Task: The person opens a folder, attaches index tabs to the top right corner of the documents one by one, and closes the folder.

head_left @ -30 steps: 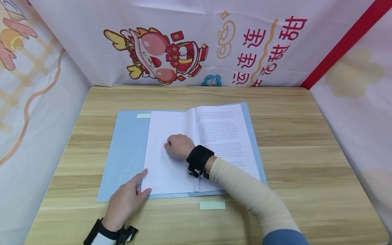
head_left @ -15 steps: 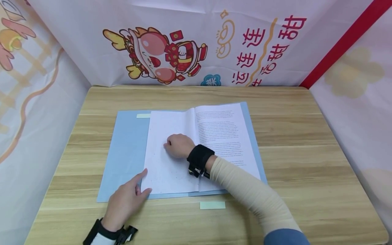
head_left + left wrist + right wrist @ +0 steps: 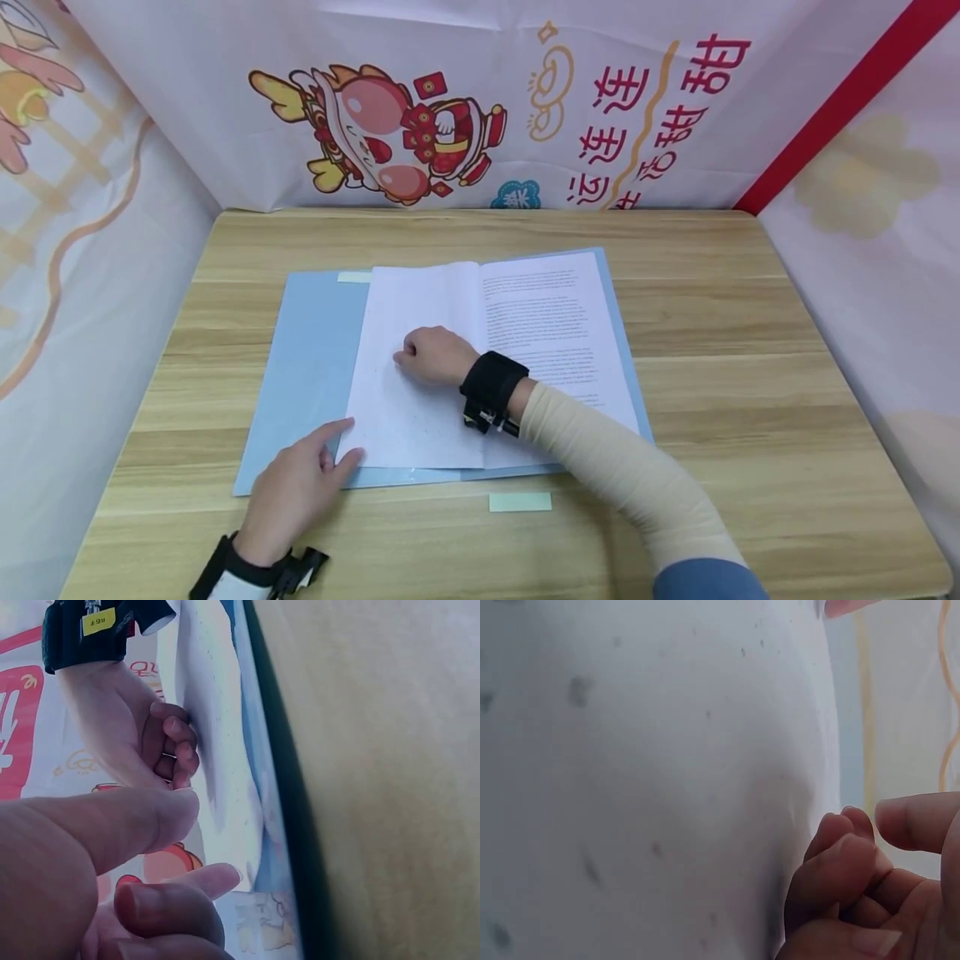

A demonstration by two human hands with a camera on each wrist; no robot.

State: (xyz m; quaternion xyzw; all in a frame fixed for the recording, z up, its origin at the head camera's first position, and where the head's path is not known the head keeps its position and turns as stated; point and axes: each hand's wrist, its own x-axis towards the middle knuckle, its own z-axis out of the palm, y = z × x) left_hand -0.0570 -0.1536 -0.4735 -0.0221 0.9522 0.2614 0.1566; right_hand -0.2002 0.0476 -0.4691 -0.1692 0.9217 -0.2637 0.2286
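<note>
Right hand on page, fingers curled, empty; left hand at page's edge, fingers apart. Uneven sideways push could crease it, skew blue cover.

The right hand has curled fingers; the left hand extends thumb and forefinger.

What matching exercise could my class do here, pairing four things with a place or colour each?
Things:
1. Left hand
2. Right hand
3. Near green strip
4. Folder

Places or colours:
A. over the middle of the left page
B. light blue
C. at the left page's outer edge
D. on the table, just this side of the folder

Pairs: 1-C, 2-A, 3-D, 4-B
</note>
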